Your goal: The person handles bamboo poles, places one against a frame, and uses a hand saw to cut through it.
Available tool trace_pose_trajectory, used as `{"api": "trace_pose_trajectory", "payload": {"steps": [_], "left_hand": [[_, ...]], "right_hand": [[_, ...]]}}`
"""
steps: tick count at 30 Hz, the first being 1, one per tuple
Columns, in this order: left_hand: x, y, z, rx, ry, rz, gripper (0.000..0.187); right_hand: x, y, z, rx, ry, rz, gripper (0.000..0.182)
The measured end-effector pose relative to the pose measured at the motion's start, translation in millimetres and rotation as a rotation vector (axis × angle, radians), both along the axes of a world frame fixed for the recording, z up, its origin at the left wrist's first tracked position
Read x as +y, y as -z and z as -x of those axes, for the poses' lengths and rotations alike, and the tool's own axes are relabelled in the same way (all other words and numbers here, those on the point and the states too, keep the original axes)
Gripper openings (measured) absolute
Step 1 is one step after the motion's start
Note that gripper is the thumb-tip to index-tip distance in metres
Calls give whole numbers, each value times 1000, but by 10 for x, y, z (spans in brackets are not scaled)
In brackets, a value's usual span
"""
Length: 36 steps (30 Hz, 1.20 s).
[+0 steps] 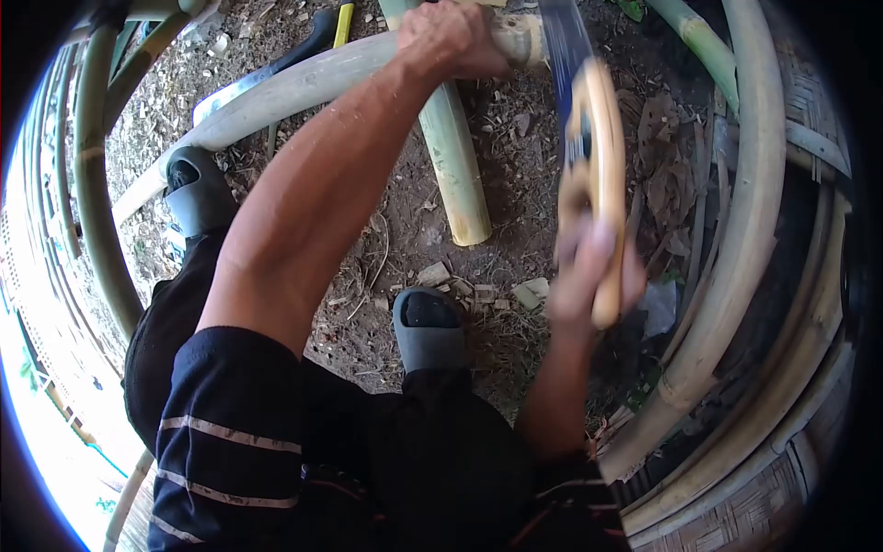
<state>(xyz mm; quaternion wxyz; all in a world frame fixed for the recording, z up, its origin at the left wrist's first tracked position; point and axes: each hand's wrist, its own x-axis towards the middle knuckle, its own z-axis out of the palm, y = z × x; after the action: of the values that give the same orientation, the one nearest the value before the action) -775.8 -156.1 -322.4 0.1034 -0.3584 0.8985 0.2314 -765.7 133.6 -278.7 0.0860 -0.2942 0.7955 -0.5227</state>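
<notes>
My left hand (451, 37) is closed over the top of a pale bamboo pole (313, 81), close to its right end. The pole lies slantwise across the upper view, over a shorter green bamboo piece (452, 170) on the ground. In my right hand (589, 276), blurred by motion, is the light wooden handle of a handsaw (602, 138). The saw's blade (568, 46) is smeared by movement and overlaps the pole's right end, just to the right of my left hand.
Wood chips litter the dirt around my two grey slippers (429, 329). Behind the pole lies a dark curved tool (303, 46) beside a yellow stick-like piece (344, 25). Curved bamboo rails (736, 230) and woven panels flank the right; a bamboo frame (90, 156) stands left.
</notes>
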Motion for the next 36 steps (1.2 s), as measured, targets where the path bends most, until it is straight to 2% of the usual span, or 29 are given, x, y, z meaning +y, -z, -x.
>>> {"api": "trace_pose_trajectory", "payload": {"steps": [1, 4, 6, 7, 8, 9, 11, 13, 15, 16, 18, 20, 21, 23, 25, 26, 28, 30, 32, 33, 35, 36], "left_hand": [[14, -15, -13, -14, -2, -22, 60], [-14, 63, 29, -86, 17, -25, 61], [31, 70, 22, -3, -38, -13, 60], [47, 74, -3, 54, -76, 10, 59], [47, 36, 4, 5, -40, 10, 61], [72, 107, -17, -5, -30, 2, 61], [-28, 201, 41, 9, -39, 30, 63], [46, 61, 31, -71, 8, 7, 66], [40, -12, -36, -5, 54, 29, 64], [11, 3, 16, -76, 47, -8, 61], [-27, 94, 68, -33, 30, -1, 60], [35, 78, 8, 18, -10, 6, 57], [37, 110, -35, 12, -13, 2, 57], [-11, 165, 6, 21, -35, -11, 55], [-23, 148, 60, -13, -29, 26, 54], [-31, 131, 57, -51, -27, 63, 53], [32, 66, -31, -10, -28, 31, 52], [-77, 54, 20, 77, -67, 21, 51], [-85, 184, 68, -51, -45, 13, 53], [-67, 223, 15, -65, -38, 4, 53], [-78, 187, 40, -9, -5, 9, 51], [-27, 198, 13, 25, -9, 45, 48]], "right_hand": [[-305, -55, 171, -46, -3, -77, 36], [107, -118, -65, 40, -51, -108, 34], [564, -162, -422, 81, 11, 220, 30], [824, -123, -563, 3, 64, 239, 30], [981, -83, -661, -84, 125, 258, 30], [890, -102, -635, -92, 136, 250, 30], [185, -42, -159, -21, 40, 109, 30], [-144, -48, 70, 26, -38, -63, 30], [-20, -59, 70, -4, -48, -79, 31], [90, -91, 24, -30, -58, -113, 33], [613, -170, -358, -6, 57, 115, 39], [869, -224, -577, -101, 103, 240, 41], [833, -211, -546, -107, 101, 236, 41], [519, -111, -247, 6, 48, 18, 39], [-237, -99, 136, -100, 6, -18, 37], [-178, -94, 130, -111, 9, -19, 37], [36, -85, 86, -26, -57, -113, 34], [828, 257, -378, 263, 124, 124, 34], [1164, -247, -576, -148, 43, -15, 33], [1078, -239, -585, -162, 50, -24, 33], [576, 10, -294, -18, -27, 220, 32], [173, 14, -95, -39, 45, 41, 31]]}}
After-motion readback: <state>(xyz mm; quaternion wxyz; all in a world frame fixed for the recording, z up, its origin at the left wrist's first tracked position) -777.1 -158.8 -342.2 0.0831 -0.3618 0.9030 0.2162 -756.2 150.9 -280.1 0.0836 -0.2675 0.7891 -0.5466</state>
